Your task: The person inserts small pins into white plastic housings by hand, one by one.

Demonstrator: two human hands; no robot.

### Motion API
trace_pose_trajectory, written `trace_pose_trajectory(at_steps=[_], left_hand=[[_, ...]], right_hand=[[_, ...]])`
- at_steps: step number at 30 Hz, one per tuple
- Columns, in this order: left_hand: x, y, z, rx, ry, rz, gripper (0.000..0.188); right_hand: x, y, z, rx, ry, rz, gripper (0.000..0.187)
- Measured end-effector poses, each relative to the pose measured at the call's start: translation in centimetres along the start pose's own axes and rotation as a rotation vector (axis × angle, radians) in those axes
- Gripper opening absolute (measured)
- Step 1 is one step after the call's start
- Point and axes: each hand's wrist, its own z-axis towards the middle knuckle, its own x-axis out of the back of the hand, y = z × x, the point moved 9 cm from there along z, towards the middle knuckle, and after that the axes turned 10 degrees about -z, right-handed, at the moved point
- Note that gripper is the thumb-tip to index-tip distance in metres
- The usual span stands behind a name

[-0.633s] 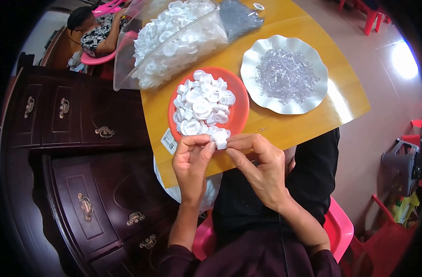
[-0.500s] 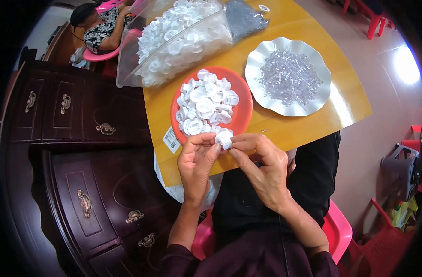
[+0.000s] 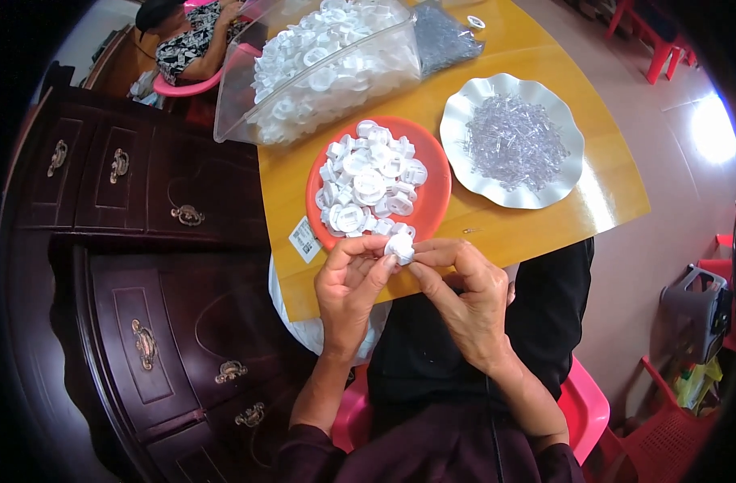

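Both the left hand (image 3: 346, 294) and right hand (image 3: 469, 304) angle inward, closely pinching one white plastic piece (image 3: 400, 247).

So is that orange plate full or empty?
The orange plate is mostly full: white pieces are heaped on it, its right side bare.

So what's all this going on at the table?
A person holds a small white plastic piece in the left hand, with the right hand close against its other side. Just beyond is an orange plate heaped with similar pieces. To its right, a wavy-edged white plate holds many clear slivers; behind stands a clear bin full of white pieces.
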Motion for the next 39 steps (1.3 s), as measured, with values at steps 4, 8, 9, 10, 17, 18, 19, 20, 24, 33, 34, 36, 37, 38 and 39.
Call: trace_pose_trajectory(at_steps=[4,8,9,10,17,18,19,20,24,33,34,36,37,38,39], left_hand=[[-0.1,-0.1,-0.1,0.013,-0.032,0.014,0.023],[-0.8,0.5,-0.2,-0.053,-0.077,0.051,0.026],[-0.7,0.6,-0.1,-0.054,-0.076,0.051,0.026],[-0.9,0.6,-0.2,-0.029,-0.127,0.000,0.027],[-0.7,0.1,-0.3,-0.001,-0.339,-0.091,0.032],[-0.5,-0.1,-0.2,0.000,-0.336,-0.092,0.032],[-0.7,0.1,-0.1,-0.029,-0.366,-0.097,0.032],[-0.9,0.2,-0.2,-0.053,-0.396,-0.104,0.032],[-2.2,0.9,0.1,-0.071,-0.412,-0.123,0.032],[-1.9,0.4,-0.4,-0.051,-0.473,-0.098,0.037],[-1.9,0.3,-0.4,-0.051,-0.473,-0.100,0.037],[-2.0,0.4,-0.5,-0.068,-0.472,-0.065,0.037],[-2.0,0.4,-0.6,-0.067,-0.472,-0.066,0.037],[-2.0,0.3,-0.6,-0.053,-0.465,-0.066,0.038],[-2.0,0.2,-0.5,-0.038,-0.459,-0.066,0.038]], right_hand=[[0.0,0.3,-0.1,-0.034,0.004,0.038,0.012],[-0.1,1.6,-0.5,-0.149,-0.009,0.168,0.010],[0.0,1.6,-0.6,-0.148,-0.010,0.168,0.010],[-0.1,1.9,-0.8,-0.186,-0.021,0.236,0.009],[0.0,2.3,-1.6,-0.323,-0.066,0.419,0.010],[0.0,2.3,-1.6,-0.325,-0.068,0.418,0.010],[0.0,2.3,-1.7,-0.326,-0.081,0.415,0.011],[-0.1,2.4,-1.8,-0.333,-0.093,0.412,0.011],[0.0,2.5,-2.0,-0.340,-0.127,0.406,0.013],[0.3,2.6,-2.3,-0.299,-0.137,0.350,0.012],[0.3,2.7,-2.3,-0.298,-0.133,0.340,0.012],[0.4,2.8,-2.4,-0.297,-0.129,0.330,0.012],[0.5,2.7,-2.3,-0.290,-0.117,0.325,0.011],[0.6,2.6,-2.2,-0.283,-0.105,0.321,0.011],[0.6,2.8,-2.2,-0.283,-0.105,0.320,0.011]])
